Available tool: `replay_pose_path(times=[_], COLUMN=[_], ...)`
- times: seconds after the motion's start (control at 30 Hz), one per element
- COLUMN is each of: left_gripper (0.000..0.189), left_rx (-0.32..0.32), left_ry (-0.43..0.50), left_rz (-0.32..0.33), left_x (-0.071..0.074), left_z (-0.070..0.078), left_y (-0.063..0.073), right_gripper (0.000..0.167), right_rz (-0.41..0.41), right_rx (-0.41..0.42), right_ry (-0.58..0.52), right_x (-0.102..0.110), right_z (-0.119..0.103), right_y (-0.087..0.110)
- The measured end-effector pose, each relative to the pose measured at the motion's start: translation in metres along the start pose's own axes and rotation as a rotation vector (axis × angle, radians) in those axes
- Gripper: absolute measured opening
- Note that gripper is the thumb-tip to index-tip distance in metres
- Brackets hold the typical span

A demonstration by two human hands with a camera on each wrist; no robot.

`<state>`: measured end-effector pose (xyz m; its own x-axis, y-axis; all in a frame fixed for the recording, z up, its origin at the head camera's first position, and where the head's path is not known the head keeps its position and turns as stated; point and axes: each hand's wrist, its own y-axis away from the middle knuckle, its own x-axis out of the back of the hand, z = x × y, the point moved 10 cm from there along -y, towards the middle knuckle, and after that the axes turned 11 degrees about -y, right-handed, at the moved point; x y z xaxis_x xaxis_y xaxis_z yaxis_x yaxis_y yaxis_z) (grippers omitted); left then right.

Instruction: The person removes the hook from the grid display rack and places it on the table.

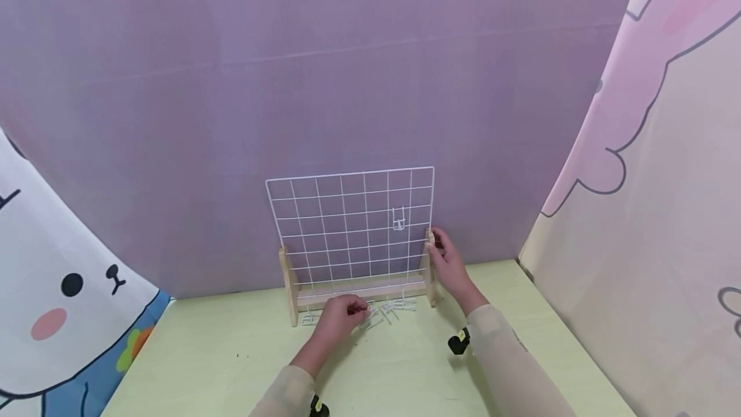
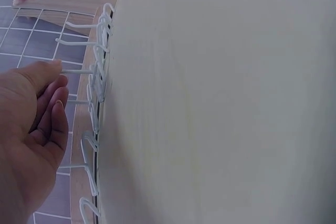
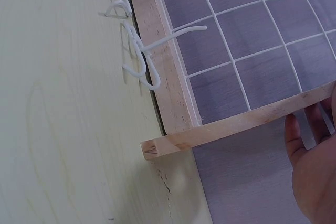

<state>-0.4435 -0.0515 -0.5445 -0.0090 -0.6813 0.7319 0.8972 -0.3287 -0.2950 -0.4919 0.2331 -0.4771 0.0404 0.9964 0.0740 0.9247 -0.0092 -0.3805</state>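
A white wire grid panel (image 1: 350,174) stands upright in a wooden stand (image 1: 287,285). One white wire hook (image 1: 399,224) hangs on the grid near its right side. Down at the stand's front edge, my left hand (image 1: 337,322) pinches the prong of a white wire hook (image 2: 77,71) between thumb and fingers. Several more hooks (image 3: 140,59) lie along the base. My right hand (image 1: 451,270) holds the stand's right side post (image 3: 241,123), its fingers reaching behind the wood.
The pale wood-grain table (image 1: 202,352) extends in front of the stand and to both sides. A purple cloth backdrop (image 1: 359,82) rises close behind the grid. Printed cloth walls flank the table, with a white cartoon character (image 1: 75,327) at left.
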Motion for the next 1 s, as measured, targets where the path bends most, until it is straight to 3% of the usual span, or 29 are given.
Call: replay_pose_path(times=[0.37,0.67,1.0], left_gripper=[0.009,0.008,0.006], left_rx=[0.013,0.010,-0.009], left_ry=[0.006,0.023,0.073], left_rz=[0.001,0.052,0.131], left_x=[0.005,0.014,0.031], left_z=[0.001,-0.001,0.017], left_y=[0.002,0.000,-0.010], right_gripper=[0.048,0.048,0.049], right_rz=[0.016,0.013,0.008], right_rx=[0.013,0.022,0.033], right_ry=[0.017,0.012,0.012], right_x=[0.002,0.002,0.002], right_z=[0.006,0.006,0.007], right_y=[0.000,-0.001,-0.002])
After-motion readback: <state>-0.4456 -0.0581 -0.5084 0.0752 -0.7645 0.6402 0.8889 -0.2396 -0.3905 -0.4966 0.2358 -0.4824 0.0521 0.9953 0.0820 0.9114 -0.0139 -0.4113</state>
